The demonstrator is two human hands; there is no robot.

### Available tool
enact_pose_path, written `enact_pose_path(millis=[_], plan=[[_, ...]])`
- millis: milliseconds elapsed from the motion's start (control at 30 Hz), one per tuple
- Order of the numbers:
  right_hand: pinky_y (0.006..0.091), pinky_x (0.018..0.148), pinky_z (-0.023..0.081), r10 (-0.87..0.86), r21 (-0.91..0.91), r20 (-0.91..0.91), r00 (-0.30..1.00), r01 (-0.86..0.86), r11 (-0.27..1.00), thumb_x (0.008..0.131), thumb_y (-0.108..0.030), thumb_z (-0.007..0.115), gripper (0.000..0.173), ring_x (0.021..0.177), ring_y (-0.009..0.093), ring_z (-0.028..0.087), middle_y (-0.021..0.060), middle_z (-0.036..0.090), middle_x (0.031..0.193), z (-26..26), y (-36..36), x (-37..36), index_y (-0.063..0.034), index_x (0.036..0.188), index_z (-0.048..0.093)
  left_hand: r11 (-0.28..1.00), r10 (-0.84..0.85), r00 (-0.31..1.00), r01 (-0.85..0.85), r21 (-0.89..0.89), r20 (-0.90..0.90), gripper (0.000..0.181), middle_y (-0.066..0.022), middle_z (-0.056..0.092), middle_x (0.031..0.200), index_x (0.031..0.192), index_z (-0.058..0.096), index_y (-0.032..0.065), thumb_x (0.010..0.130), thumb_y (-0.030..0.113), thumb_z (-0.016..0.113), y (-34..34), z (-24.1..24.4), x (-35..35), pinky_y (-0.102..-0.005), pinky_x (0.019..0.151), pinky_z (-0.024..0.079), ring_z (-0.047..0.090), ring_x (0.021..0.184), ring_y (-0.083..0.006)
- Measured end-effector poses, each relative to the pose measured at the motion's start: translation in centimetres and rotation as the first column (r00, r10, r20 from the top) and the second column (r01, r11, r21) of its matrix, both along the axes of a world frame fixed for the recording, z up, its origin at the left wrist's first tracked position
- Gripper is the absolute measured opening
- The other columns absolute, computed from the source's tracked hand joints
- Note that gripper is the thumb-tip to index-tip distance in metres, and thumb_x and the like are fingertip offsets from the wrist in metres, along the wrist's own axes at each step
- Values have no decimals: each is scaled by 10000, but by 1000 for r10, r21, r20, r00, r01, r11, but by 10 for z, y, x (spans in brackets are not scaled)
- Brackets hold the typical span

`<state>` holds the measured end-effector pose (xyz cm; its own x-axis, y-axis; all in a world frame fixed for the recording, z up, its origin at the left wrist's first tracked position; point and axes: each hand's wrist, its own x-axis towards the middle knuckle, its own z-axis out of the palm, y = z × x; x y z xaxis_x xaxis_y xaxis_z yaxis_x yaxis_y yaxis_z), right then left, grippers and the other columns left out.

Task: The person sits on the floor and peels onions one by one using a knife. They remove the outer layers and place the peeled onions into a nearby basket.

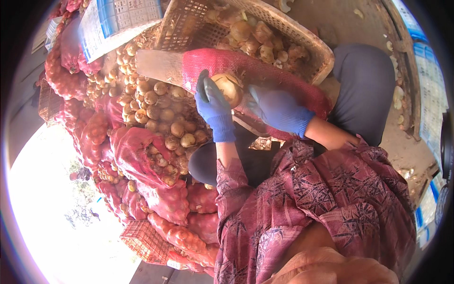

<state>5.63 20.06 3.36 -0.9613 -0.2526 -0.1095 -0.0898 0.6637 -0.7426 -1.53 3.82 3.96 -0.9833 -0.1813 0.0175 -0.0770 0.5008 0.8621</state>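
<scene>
My left hand (212, 103), in a blue knit glove with a darker coated palm, grips a large pale yellow onion (227, 90). Close by on the right is my right hand (280, 108), gloved the same way and blurred. Its fingers point at the onion, and whether they hold a small tool cannot be made out. Under both hands lies a wooden board (159, 65) partly covered with red mesh netting (212, 58). Beyond it, a dirty plastic crate (291, 21) holds onions and loose skins (260, 39).
Loose onions (152, 99) are heaped at my left. Filled red mesh sacks (163, 202) and an orange crate (145, 241) lie further left. A blue-and-white crate (124, 21) bearing writing stands at the upper left. Peel scraps (398, 96) lie on the floor at right.
</scene>
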Motion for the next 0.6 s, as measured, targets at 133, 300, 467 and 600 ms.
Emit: enact_pose_path(millis=[133, 300, 467, 600], plan=[[459, 509, 509, -8, 75, -15, 1000, 9, 997, 966, -301, 526, 316, 575, 351, 644, 172, 638, 672, -4, 2, 16, -8, 1081, 500, 987, -20, 999, 25, -162, 36, 363, -157, 650, 1191, 1243, 607, 2, 1023, 250, 460, 4, 7, 0, -356, 958, 466, 623, 1084, -254], [417, 487, 504, -2, 33, -89, 996, 5, 999, 985, -328, 508, 352, 527, 309, 634, 156, 636, 675, -14, 12, 5, 9, 1087, 513, 987, -27, 991, 47, -154, 129, 335, -178, 657, 1163, 1253, 631, 83, 999, 189, 442, -5, -1, -9, -391, 931, 478, 634, 1059, -307], [336, 464, 492, 110, -529, 344, 933, 95, 844, 996, -416, 503, 431, 523, 177, 610, 84, 597, 674, -26, 27, -20, 11, 1051, 535, 972, -43, 997, 57, -229, 64, 351, -149, 678, 1144, 1191, 660, 45, 1016, 250, 436, -2, 5, -8, -363, 925, 489, 648, 1051, -269], [282, 482, 495, 301, -687, 616, 728, 310, 657, 985, -488, 505, 444, 536, 129, 584, 32, 608, 708, 3, 42, -32, -57, 956, 605, 966, -96, 995, 97, -240, 17, 364, -123, 661, 1187, 1196, 641, 25, 1045, 242, 391, -11, -3, -8, -335, 954, 474, 633, 1088, -242]])
